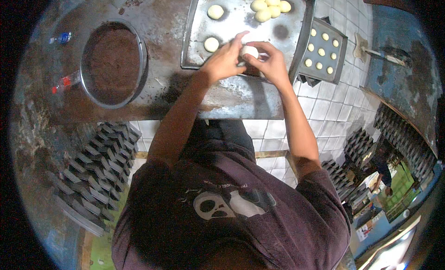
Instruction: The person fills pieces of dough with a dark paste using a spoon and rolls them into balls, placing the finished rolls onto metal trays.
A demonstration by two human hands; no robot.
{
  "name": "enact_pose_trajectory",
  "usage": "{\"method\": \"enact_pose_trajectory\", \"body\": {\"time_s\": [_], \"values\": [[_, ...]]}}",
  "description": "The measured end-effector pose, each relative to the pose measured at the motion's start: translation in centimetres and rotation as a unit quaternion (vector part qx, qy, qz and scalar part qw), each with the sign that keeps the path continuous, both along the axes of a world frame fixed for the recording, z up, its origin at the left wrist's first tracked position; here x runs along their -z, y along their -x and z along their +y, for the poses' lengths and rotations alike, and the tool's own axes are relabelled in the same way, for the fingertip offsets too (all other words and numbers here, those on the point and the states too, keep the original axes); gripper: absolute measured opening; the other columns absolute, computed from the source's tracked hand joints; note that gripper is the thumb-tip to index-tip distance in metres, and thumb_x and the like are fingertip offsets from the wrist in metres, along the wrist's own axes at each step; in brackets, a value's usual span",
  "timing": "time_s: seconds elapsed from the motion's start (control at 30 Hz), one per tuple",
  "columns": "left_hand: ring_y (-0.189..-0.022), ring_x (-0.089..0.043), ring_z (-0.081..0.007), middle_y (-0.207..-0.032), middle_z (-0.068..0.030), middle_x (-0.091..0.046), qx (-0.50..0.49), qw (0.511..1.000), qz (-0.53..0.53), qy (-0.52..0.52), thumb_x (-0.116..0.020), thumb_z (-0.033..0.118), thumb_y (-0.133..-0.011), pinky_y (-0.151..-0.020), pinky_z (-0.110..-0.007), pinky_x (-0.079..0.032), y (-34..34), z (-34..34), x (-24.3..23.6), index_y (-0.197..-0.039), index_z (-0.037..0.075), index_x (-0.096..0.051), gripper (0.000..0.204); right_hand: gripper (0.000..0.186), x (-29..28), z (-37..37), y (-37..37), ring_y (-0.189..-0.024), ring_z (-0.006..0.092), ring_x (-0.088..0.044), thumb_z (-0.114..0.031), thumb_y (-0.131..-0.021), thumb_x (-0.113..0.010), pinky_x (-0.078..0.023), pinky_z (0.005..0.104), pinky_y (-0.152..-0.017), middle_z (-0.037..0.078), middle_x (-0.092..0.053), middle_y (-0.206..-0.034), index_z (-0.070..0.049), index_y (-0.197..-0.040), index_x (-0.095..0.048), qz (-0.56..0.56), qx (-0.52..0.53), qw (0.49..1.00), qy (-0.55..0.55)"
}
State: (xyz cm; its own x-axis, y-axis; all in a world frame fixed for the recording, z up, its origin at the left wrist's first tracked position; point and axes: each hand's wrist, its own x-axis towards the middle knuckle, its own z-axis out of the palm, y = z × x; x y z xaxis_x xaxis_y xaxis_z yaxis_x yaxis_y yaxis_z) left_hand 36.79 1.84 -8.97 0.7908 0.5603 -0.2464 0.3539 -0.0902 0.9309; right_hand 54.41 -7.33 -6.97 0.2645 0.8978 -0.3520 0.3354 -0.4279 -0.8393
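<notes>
Between my two hands is a pale, round dough ball [250,51], over the near edge of a metal baking tray [197,33]. My right hand [272,65] pinches it from the right, thumb on the near side and fingers behind. From the left, my left hand [224,61] curves against the ball, its index finger stretched out past it; the fingertips touching the ball are partly hidden. Left of my hands, a dough ball [211,45] rests on the tray, and another dough ball [215,12] sits farther back. A cluster of dough balls [270,6] is piled at the tray's far right.
A round metal basin [143,56] of brown crumbly filling [111,61] stands left on the worn table [162,91]. Near it lie two plastic bottles [61,37]. Right of the table, a lower tray [340,54] carries rows of dough pieces. Dark stacked metal moulds [99,170] are at lower left.
</notes>
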Motion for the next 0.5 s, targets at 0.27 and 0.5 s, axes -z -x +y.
{"method": "enact_pose_trajectory", "body": {"time_s": [0.27,0.5], "values": [[-0.088,-0.066,-0.0285,-0.124,-0.0153,-0.060,-0.116,0.977,0.166,-0.071,-0.081,0.011,-0.080,-0.084,-0.040,-0.054,14.9,-1.6,-0.2,-0.158,0.008,-0.026,0.096,0.072,12.2,0.5,-0.4,-0.151,0.0349,-0.030,-0.041,-0.101,-0.053,-0.027,0.0461,-0.124,0.021,-0.033,-0.161,0.008,-0.151,-0.035,-0.389,-0.376,0.825,-0.163],[-0.094,-0.056,-0.0197,-0.123,-0.0098,-0.056,-0.219,0.961,0.165,-0.040,-0.079,0.011,-0.083,-0.081,-0.034,-0.050,20.5,-5.7,-4.4,-0.157,0.009,-0.031,0.088,0.067,10.1,3.5,-1.5,-0.148,0.0347,-0.037,-0.044,-0.102,-0.054,-0.030,0.0445,-0.122,0.023,-0.041,-0.157,0.002,-0.149,-0.043,-0.182,-0.302,0.934,-0.062]]}}
